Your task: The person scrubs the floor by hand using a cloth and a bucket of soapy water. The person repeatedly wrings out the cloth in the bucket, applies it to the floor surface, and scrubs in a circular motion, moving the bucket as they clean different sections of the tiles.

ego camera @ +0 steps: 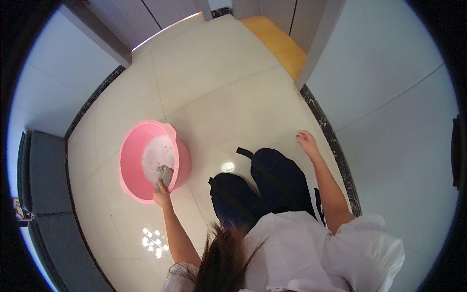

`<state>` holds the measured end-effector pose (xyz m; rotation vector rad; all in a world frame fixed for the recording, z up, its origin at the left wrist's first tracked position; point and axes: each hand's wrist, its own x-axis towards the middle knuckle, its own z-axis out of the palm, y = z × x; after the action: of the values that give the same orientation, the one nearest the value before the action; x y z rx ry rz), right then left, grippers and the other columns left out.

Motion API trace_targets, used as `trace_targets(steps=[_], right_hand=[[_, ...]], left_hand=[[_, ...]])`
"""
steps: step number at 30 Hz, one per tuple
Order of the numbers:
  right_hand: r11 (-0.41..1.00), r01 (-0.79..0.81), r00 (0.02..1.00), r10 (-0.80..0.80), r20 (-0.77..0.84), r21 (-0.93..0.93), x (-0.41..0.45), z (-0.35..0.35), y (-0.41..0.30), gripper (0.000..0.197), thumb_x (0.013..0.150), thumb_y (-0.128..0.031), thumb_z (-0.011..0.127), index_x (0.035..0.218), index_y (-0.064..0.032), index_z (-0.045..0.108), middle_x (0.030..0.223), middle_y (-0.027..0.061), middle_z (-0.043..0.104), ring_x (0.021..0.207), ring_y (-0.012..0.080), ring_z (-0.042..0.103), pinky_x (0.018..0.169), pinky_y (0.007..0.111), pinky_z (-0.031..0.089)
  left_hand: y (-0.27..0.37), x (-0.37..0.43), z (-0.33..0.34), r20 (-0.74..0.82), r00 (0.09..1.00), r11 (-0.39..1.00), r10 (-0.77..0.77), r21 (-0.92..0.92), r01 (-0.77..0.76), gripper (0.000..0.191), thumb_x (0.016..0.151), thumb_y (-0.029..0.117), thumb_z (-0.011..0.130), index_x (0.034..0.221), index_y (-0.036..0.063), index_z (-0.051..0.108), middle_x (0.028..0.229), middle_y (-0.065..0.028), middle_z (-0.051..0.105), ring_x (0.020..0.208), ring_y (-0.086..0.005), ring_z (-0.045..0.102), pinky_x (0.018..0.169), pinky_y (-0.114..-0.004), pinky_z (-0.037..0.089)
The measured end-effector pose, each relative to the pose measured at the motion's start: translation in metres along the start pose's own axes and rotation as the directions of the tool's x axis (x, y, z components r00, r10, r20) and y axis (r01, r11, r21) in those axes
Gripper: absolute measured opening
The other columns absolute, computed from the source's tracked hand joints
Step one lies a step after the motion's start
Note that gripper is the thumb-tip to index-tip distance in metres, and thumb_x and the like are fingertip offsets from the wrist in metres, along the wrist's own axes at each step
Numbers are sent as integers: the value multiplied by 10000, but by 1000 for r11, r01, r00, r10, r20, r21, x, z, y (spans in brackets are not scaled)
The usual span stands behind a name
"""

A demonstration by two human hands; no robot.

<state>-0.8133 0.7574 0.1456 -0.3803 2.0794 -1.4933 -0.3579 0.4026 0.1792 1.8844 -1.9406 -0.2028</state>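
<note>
A pink plastic basin (128,166) stands on the floor to my left, with whitish, sudsy water (155,151) inside. Bunched grey cloth (166,176) rests against the basin's near inner wall, partly in the water. At the near rim, my left hand (162,197) grips the lower end of this cloth. My right hand (307,141) hangs over the floor near the right wall, well apart from the basin. Its fingers are loosely bent and slightly blurred, and I see no object in them.
Glossy beige floor tiles (219,106) reflect ceiling lights. Dark skirting (328,131) edges the white right wall (386,109). A dark grey padded piece of furniture (51,173) lines the left side. Beyond are grey doors (124,22) and a yellow wood-look floor strip (277,43).
</note>
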Motion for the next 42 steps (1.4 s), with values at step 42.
trace_targets(steps=[42], right_hand=[[606, 98, 995, -58, 79, -790, 117, 109, 61, 742, 739, -475, 529, 1339, -223, 172, 1392, 116, 120, 1264, 331, 139, 958, 590, 119]], left_hand=[[93, -66, 190, 519, 787, 914, 333, 28, -406, 612, 849, 349, 414, 1301, -6, 202, 1338, -220, 210, 1239, -353, 190, 1000, -439, 175]])
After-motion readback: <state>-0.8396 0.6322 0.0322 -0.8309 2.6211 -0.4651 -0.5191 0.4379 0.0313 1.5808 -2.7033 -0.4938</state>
